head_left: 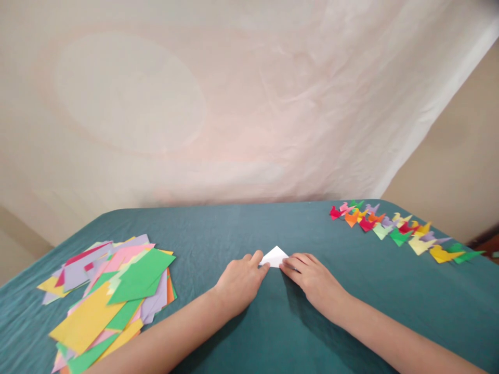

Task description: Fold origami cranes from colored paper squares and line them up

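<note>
A small white sheet of paper (274, 256), folded to a triangle with its point facing away from me, lies on the green-covered table. My left hand (242, 278) has its thumb and curled fingers closed on the left corner. On the opposite corner, the fingers of my right hand (307, 272) are closed together, partly covering the paper. Both wrists are low, close to the cloth. The edge of the paper nearest me is partly hidden by the fingertips.
Loose coloured paper sheets (117, 291) form a messy heap at the left, partly under my left forearm. Rows of small folded paper birds (401, 237) stand along the right edge of the table (218, 228). A pale cloth (249, 104) hangs behind.
</note>
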The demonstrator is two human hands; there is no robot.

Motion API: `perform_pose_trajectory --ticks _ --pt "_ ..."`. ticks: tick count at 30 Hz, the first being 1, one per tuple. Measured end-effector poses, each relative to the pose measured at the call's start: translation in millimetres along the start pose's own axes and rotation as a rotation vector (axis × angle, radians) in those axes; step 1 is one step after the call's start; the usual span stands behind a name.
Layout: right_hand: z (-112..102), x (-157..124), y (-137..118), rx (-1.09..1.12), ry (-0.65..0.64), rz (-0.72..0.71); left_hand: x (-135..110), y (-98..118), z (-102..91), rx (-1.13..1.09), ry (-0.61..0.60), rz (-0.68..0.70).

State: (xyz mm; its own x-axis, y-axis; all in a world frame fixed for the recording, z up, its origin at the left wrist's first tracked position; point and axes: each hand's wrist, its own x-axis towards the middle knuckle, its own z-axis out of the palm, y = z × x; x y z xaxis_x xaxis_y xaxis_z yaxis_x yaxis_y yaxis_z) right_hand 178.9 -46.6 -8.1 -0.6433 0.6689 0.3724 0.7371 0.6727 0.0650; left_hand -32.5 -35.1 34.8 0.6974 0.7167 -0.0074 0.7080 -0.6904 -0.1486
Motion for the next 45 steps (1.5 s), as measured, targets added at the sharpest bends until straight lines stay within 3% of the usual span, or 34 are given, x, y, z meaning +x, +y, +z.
perform_pose_trajectory --ticks 17,21,24,28,39,45 --pt "-3 1 0 0.021 -0.010 0.017 -4 -6 -19.2 -0.009 -0.142 -0.106" --pt "0 0 0 0.062 -0.002 0.026 -5 -17 -9.3 -0.116 -0.047 -0.173" --pt "3 -1 0 0.097 0.023 0.040 -3 -23 4.1 -0.257 0.113 -0.240" --pt "4 -3 0 0.147 0.067 0.061 1 -22 21.0 -0.393 0.269 -0.208" --pt "9 -4 3 0.285 0.191 0.351 6 -19 25.6 -0.575 0.286 -0.225" --pt "13 -6 7 0.395 0.194 0.392 7 -19 27.8 -0.645 0.308 -0.168"
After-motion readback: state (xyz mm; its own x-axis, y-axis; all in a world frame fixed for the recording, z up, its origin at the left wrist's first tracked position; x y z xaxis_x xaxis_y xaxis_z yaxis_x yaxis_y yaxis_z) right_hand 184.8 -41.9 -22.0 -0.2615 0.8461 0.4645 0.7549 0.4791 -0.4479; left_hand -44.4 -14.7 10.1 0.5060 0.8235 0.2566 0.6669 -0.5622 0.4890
